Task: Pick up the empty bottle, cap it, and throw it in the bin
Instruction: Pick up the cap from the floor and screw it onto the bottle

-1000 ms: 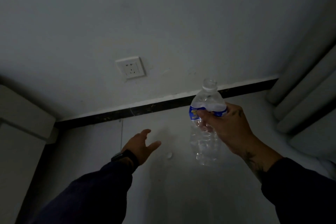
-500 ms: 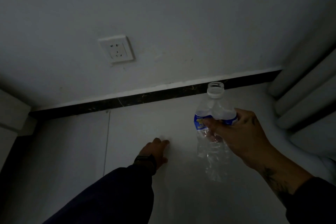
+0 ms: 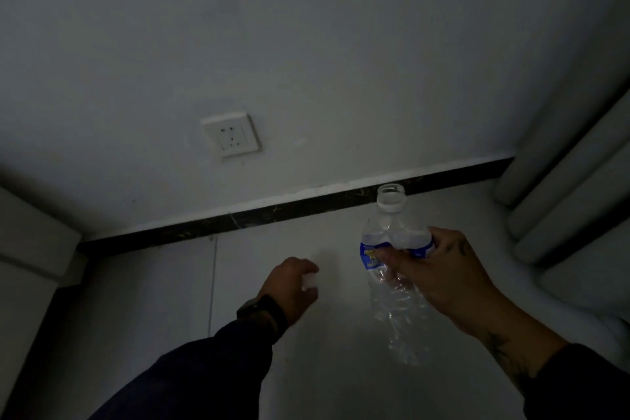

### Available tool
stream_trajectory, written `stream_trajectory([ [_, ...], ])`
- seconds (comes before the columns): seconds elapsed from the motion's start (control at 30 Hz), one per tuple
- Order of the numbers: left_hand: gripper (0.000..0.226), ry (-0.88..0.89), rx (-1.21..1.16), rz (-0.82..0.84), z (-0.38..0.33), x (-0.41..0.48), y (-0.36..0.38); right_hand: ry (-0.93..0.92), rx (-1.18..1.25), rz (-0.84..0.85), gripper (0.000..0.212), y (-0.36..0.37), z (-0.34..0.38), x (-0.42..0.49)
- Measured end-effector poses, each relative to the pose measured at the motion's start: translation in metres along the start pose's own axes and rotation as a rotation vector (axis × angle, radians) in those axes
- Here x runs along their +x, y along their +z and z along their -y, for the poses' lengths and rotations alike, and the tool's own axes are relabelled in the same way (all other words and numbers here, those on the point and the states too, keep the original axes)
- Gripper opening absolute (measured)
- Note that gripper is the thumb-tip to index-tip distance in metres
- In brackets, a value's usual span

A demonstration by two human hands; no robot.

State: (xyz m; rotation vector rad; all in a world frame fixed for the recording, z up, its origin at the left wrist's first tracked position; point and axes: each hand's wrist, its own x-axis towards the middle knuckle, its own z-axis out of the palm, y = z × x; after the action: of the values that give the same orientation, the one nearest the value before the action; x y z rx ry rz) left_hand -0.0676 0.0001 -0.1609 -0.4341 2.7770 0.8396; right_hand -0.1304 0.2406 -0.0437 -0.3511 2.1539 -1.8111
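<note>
The white wall (image 3: 306, 44) fills most of the view, with a socket (image 3: 230, 134) on it and a dark skirting strip (image 3: 272, 211) below, where the pale floor (image 3: 153, 300) begins; light curtain folds (image 3: 572, 208) hang at the right. The right hand (image 3: 439, 269) holds the bottle (image 3: 392, 269) upright in the air above the floor, fingers closed around the blue label just under the shoulder, and its mouth is open, without cap. The bottle is clear, empty and crumpled in the lower part, so I judge it very light and soft; a hard squeeze would bend it more, and the stiffer neck and shoulder seem the best place to hold while the cap is screwed on. The left hand (image 3: 289, 283) is low near the floor, fingers curled together on a small white thing, probably the cap (image 3: 309, 281). No bin is visible here. The picture is dark, so small details are not sure.
</note>
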Motion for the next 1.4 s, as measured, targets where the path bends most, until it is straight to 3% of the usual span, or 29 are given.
stream_trajectory([
  [0.17,0.038,0.119,-0.285,-0.195,-0.044,-0.023,-0.08,-0.038,-0.179,0.052,0.012,0.009,0.027,0.001],
  [0.3,0.036,0.248,-0.544,-0.248,-0.071,-0.055,-0.136,-0.173,-0.36,0.062,0.024,0.016,0.05,0.002],
  [0.47,0.038,0.388,-0.645,-0.274,-0.089,-0.093,-0.179,-0.353,-0.562,0.072,0.027,0.026,0.071,0.003],
  [0.6,0.035,0.33,-0.686,-0.25,-0.092,-0.107,-0.188,-0.37,-0.713,0.031,0.012,0.033,0.077,-0.003],
  [0.73,0.033,0.274,-0.584,-0.298,-0.092,-0.111,-0.189,-0.627,-0.91,-0.013,0.038,0.036,0.078,-0.002],
  [0.83,0.03,0.24,-0.54,-0.316,-0.095,-0.113,-0.192,-0.662,-1.035,-0.046,0.031,0.033,0.083,-0.002],
  [1.1,0.03,0.091,-0.736,-0.206,-0.106,-0.115,-0.189,-0.931,-0.98,-0.138,0.028,0.025,0.088,-0.005],
  [1.23,0.026,-0.048,-0.824,-0.108,-0.107,-0.113,-0.185,-0.927,-1.024,-0.125,0.03,0.024,0.085,-0.005],
  [1.4,0.038,-0.178,-0.958,-0.054,-0.111,-0.112,-0.186,-0.91,-1.047,-0.135,0.025,0.027,0.087,-0.009],
])
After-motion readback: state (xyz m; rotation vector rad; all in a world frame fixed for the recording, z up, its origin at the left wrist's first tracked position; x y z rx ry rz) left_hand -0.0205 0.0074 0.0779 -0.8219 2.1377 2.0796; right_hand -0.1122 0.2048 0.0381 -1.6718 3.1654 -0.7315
